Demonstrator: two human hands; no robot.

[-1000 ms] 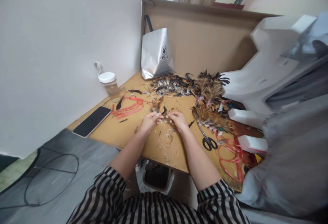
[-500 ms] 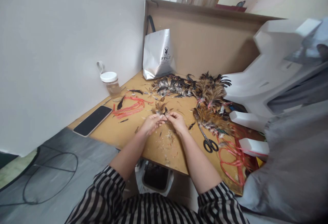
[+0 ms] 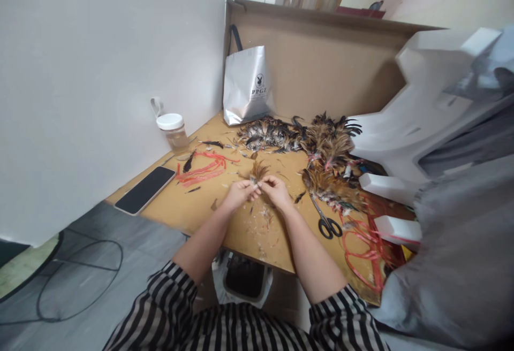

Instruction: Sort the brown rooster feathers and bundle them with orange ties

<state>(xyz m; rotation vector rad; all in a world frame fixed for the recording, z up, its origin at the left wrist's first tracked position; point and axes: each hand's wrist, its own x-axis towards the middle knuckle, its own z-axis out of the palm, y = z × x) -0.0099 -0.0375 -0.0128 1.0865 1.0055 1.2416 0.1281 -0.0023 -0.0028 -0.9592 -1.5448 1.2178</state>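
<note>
While both arms are stretched forward over the flat brown counter (image 3: 168, 209), the left hand (image 3: 239, 192) and the right hand (image 3: 276, 190) are brought together near the middle, with elbows bent out and wrists turned in. A small, fan-shaped bunch of brown feathers (image 3: 258, 170) is pinched at its bottom by the fingertips of both hands, so each grip is closed on it. Its tips are pointed away from the body, just above the counter.

The front edge is crossed by both forearms. Some room is left between the left forearm and the flat black phone (image 3: 145, 190), which is laid by the left edge. On the right, less room is left, as the metal scissors with black handles (image 3: 329, 228) are set near the right forearm, below a pile of brown feathers (image 3: 331, 186).

Something light brown is held in the clear round jar with a white lid (image 3: 176, 136). What is inside the shiny silver bag (image 3: 246, 86) is hidden. Under the counter, a dark-lined bin (image 3: 244, 279) is partly seen.
</note>
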